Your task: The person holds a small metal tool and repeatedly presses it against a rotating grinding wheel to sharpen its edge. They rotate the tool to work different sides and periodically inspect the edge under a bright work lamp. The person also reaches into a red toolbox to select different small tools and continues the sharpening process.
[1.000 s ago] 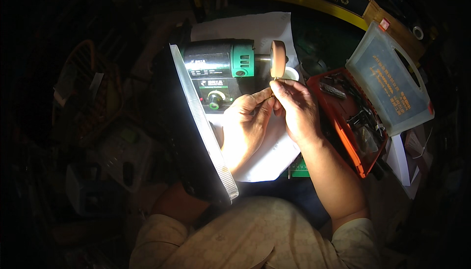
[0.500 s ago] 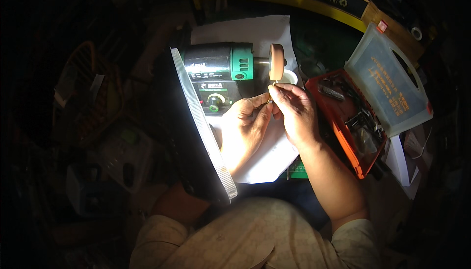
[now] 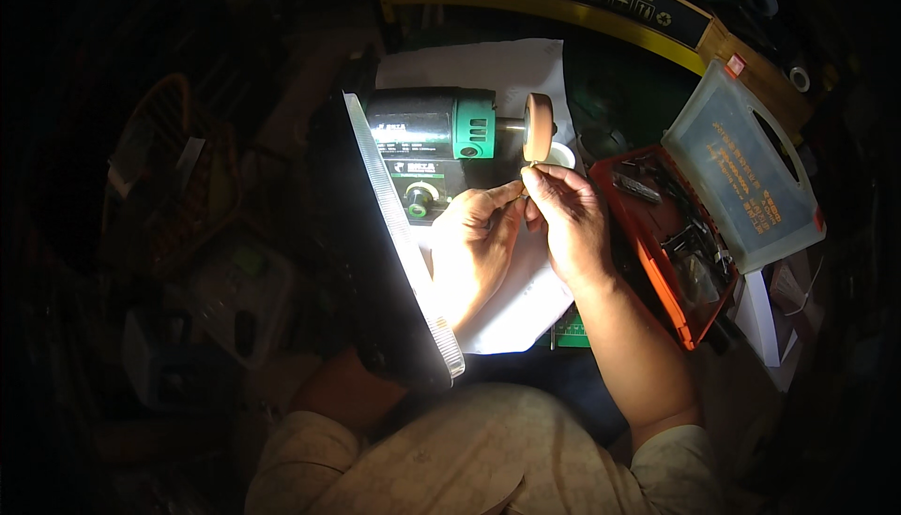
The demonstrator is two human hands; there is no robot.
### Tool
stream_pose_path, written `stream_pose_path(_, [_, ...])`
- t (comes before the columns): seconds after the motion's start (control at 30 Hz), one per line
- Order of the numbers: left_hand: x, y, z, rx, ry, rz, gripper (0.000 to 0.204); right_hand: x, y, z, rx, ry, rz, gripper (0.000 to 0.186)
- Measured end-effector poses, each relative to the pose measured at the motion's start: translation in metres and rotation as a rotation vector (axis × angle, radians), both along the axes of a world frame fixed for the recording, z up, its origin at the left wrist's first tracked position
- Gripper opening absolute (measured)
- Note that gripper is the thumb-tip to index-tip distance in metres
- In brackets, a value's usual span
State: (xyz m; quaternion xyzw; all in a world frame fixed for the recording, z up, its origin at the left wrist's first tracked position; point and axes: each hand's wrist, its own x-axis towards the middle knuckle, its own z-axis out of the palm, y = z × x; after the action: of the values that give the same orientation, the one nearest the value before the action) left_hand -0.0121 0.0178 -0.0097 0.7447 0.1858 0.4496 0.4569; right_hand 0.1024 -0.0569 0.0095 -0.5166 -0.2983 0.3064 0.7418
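A bench grinder (image 3: 432,125) with a black and green motor body carries a tan round wheel (image 3: 539,127) on its right-hand shaft. Just below the wheel's lower edge, my right hand (image 3: 570,219) pinches a small thin metal piece (image 3: 533,166), whose tip is at or very near the rim. My left hand (image 3: 481,245) meets it from the left, thumb and fingers closed at the same spot. Fingers cover most of the piece, so its kind cannot be made out. I cannot tell whether the wheel is spinning.
A long lamp (image 3: 399,243) slants across on the left, over my left forearm. White paper (image 3: 511,313) lies under the grinder. Behind the wheel sits a white cup (image 3: 561,153). To the right, an open orange case (image 3: 657,266) holds metal bits, its clear lid (image 3: 751,172) raised.
The whole view has shifted slightly right and down. Both hands stay at the wheel's lower edge, with the left fingertips drawn a little closer to the right ones.
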Motion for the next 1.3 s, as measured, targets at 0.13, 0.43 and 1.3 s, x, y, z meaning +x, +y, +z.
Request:
stream_pose_path(0.13, [0.0016,-0.0001,0.0006,-0.018,-0.018,-0.002,0.014,0.0009,0.0009,-0.0004,0.006,-0.011,-0.007,0.025])
stream_pose_path(0.43, [0.0007,0.0005,0.0031,0.002,0.021,-0.011,0.014,0.001,0.001,0.0019,-0.006,-0.005,-0.004,0.024])
stream_pose_path(1.3, [0.0019,-0.0003,0.0035,-0.1,-0.019,-0.057,0.015,0.0003,0.0006,0.0027,0.011,0.004,0.006,0.024])
